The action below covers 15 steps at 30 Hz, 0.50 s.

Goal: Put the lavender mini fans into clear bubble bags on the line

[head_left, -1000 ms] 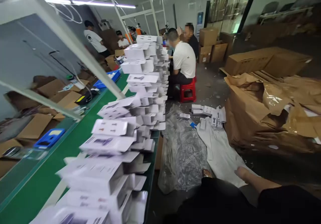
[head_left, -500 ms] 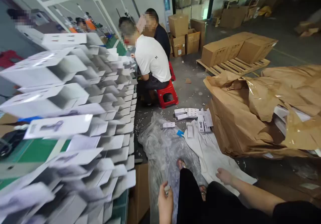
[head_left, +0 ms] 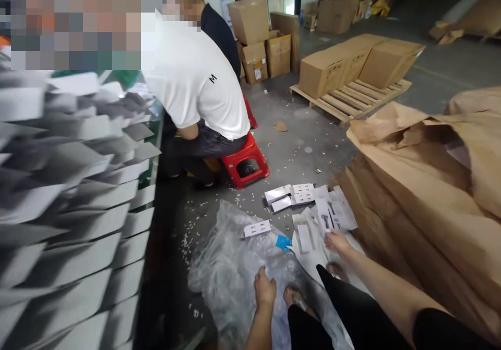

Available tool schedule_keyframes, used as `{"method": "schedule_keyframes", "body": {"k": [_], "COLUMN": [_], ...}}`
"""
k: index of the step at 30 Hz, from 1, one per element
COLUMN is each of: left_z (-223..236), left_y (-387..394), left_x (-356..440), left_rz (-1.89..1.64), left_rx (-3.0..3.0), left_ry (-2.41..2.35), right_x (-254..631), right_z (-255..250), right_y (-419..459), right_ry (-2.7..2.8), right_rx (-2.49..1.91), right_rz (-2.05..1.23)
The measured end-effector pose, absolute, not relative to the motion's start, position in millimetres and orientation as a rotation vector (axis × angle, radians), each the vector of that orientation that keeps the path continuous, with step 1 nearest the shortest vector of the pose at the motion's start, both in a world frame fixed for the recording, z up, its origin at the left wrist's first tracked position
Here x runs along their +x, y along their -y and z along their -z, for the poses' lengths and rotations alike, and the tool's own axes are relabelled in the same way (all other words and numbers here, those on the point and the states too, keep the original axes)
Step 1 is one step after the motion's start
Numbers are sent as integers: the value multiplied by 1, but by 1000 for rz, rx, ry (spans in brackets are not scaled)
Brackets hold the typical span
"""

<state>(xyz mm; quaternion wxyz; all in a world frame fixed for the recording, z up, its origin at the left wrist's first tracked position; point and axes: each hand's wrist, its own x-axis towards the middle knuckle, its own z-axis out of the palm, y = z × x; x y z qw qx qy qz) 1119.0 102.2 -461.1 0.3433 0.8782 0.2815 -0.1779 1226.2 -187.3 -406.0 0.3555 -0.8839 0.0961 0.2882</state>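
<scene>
My right hand [head_left: 337, 243] reaches down to the near end of a small white printed box [head_left: 323, 213]. Its fingers are slightly bent and loose; whether they touch the box is unclear. Lower and to the left, my left hand [head_left: 265, 288] hangs above a clear plastic sheet [head_left: 230, 266], fingers loosely apart with nothing visible in them. Several more white boxes [head_left: 303, 194] lie in a group beyond my right hand. One single white box [head_left: 257, 228] rests on the plastic sheet, and a blue piece [head_left: 283, 242] lies to its right.
Open white cartons [head_left: 90, 224] are stacked in rows along the left. A person in a white shirt [head_left: 219, 94] sits on a red stool [head_left: 246, 164] ahead. Large brown wrapping paper [head_left: 407, 198] bulges at right. Cardboard boxes [head_left: 324, 76] stand on a wooden pallet [head_left: 352, 104].
The view has moved forward and down toward the floor. My right hand has gone forward to the white boxes. My left hand has moved forward over the plastic sheet.
</scene>
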Motion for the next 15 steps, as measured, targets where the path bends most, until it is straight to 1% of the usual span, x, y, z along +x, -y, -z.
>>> {"method": "schedule_keyframes", "body": {"k": [3,8,10,12,15], "left_z": [520,648,698,741,791], "left_y": [-96,-82,-86,-98,-128], "left_x": [1187,1275,1296,1310,1316], "left_rz": [503,499,479,531,788], "left_rx": [2376,2470,2566,2782,3091], "left_ry": [-607,-543,-527,-453,-302], "right_x": [1301,1409,1451,1489,1528], "right_z": [479,609,657,699,748], "right_y": [176,162,150,132,102], "right_ry": [-106,343,476,622,912], "right_rx": [-2423,-2586,-2624,-2662,-2754], "right_rz": [-731,-661,-582,-506,-451]}}
